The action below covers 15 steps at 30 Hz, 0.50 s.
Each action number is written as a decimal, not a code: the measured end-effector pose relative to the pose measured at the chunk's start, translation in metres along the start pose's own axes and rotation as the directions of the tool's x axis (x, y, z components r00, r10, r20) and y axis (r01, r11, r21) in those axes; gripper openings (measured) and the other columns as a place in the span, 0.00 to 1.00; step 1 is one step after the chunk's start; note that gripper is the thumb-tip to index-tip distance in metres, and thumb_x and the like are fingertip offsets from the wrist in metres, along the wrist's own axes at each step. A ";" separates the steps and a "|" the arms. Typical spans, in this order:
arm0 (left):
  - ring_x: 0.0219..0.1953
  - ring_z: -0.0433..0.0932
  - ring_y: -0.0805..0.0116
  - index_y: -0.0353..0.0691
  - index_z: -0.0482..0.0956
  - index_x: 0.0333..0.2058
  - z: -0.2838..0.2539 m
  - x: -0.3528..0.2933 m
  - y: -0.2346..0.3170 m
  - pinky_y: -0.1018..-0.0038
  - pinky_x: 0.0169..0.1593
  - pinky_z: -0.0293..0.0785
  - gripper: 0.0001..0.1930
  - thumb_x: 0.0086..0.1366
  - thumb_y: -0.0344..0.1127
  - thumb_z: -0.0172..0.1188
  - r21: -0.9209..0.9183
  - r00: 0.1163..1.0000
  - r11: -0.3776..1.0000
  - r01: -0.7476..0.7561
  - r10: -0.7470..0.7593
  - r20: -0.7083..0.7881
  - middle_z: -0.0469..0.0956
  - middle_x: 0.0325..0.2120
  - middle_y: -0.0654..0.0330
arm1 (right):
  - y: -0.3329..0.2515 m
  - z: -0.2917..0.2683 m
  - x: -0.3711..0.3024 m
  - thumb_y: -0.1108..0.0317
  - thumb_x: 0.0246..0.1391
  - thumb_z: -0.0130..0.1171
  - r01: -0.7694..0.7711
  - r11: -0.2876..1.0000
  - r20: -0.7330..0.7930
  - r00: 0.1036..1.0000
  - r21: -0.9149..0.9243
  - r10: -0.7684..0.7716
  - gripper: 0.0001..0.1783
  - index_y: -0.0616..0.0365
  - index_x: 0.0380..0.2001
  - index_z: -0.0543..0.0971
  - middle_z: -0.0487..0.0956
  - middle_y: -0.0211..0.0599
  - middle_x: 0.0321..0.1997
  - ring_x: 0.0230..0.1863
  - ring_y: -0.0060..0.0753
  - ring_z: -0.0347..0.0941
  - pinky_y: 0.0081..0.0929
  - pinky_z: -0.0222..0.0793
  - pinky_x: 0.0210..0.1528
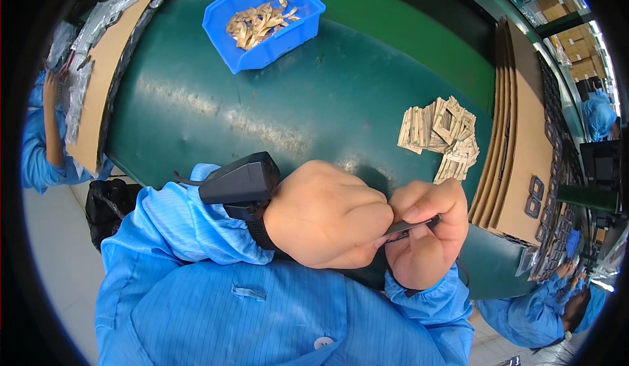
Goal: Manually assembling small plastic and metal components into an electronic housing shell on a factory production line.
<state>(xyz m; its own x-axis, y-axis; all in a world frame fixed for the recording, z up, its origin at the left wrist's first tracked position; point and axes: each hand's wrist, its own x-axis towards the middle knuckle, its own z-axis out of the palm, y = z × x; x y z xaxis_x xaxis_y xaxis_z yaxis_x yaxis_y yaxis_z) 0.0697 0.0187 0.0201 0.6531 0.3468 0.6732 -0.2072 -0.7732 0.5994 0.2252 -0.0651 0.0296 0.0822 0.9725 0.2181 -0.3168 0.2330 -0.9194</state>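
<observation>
Both hands meet close to my chest over the green table (pixel 314 104). My left hand (pixel 327 215) is curled into a fist, with a black device (pixel 239 179) strapped at its wrist, and its fingertips pinch one end of a small thin dark flat part (pixel 413 227). My right hand (pixel 429 231) grips the same part from the other side, thumb on top. Most of the part is hidden between the fingers. Both arms wear blue sleeves.
A blue bin (pixel 262 19) of tan frame-shaped pieces stands at the far side. A pile of tan square frame pieces (pixel 442 136) lies to the right. Cardboard sheets (pixel 517 130) carrying small dark parts lie right, another sheet (pixel 98 71) left. Other blue-clad people (pixel 39 136) work nearby.
</observation>
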 end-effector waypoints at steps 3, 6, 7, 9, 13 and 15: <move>0.13 0.66 0.60 0.36 0.68 0.21 -0.002 -0.003 -0.004 0.67 0.15 0.60 0.08 0.49 0.25 0.60 0.002 1.000 1.000 -0.023 0.023 0.001 0.65 0.16 0.58 | 0.003 0.002 0.001 0.85 0.47 0.39 0.025 1.000 -0.002 1.000 -0.013 -0.025 0.13 0.61 0.34 0.67 0.72 0.39 0.28 0.25 0.21 0.65 0.18 0.65 0.30; 0.14 0.68 0.58 0.36 0.69 0.21 -0.008 -0.001 -0.001 0.65 0.16 0.62 0.07 0.50 0.27 0.60 0.054 1.000 0.998 -0.011 0.010 0.012 0.66 0.16 0.57 | 0.002 0.003 0.005 0.85 0.48 0.40 0.008 0.999 0.002 1.000 -0.038 -0.008 0.12 0.61 0.35 0.67 0.72 0.38 0.29 0.25 0.20 0.66 0.18 0.65 0.30; 0.16 0.69 0.56 0.37 0.69 0.22 -0.008 -0.001 0.000 0.65 0.18 0.64 0.07 0.51 0.28 0.60 0.052 0.997 0.997 0.062 -0.064 0.032 0.68 0.16 0.57 | 0.002 0.003 0.007 0.85 0.49 0.40 -0.013 0.998 0.006 1.000 -0.060 0.013 0.12 0.61 0.35 0.67 0.72 0.38 0.29 0.25 0.20 0.66 0.18 0.65 0.30; 0.20 0.72 0.51 0.40 0.71 0.23 -0.012 -0.001 0.000 0.61 0.23 0.67 0.07 0.56 0.31 0.60 0.062 0.979 0.978 0.200 -0.202 0.028 0.70 0.18 0.55 | 0.006 0.006 0.013 0.83 0.53 0.43 -0.040 0.999 -0.077 0.996 0.005 0.040 0.09 0.60 0.36 0.67 0.72 0.37 0.30 0.26 0.20 0.67 0.18 0.66 0.31; 0.26 0.74 0.47 0.38 0.71 0.27 -0.010 0.003 -0.007 0.58 0.28 0.69 0.07 0.63 0.33 0.56 -0.126 0.924 0.920 0.371 -0.380 -0.051 0.73 0.22 0.52 | -0.002 0.007 0.019 0.72 0.61 0.51 -0.191 0.957 -0.128 0.967 0.219 0.222 0.14 0.62 0.49 0.68 0.75 0.37 0.40 0.37 0.25 0.74 0.22 0.71 0.36; 0.27 0.75 0.47 0.38 0.71 0.28 -0.003 0.003 -0.008 0.59 0.30 0.70 0.07 0.64 0.33 0.55 -0.054 0.912 0.922 0.382 -0.386 -0.138 0.74 0.23 0.51 | 0.018 0.001 0.014 0.68 0.63 0.52 -0.169 0.974 -0.162 0.968 0.154 0.193 0.16 0.63 0.51 0.69 0.75 0.37 0.45 0.44 0.27 0.74 0.25 0.71 0.44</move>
<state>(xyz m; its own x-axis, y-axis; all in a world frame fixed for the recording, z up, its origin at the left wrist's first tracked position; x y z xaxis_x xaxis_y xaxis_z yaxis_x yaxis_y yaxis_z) 0.0718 0.0276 0.0186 0.5748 0.6883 0.4426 0.0189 -0.5519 0.8337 0.2200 -0.0474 0.0166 0.1710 0.9851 -0.0198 -0.4675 0.0635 -0.8817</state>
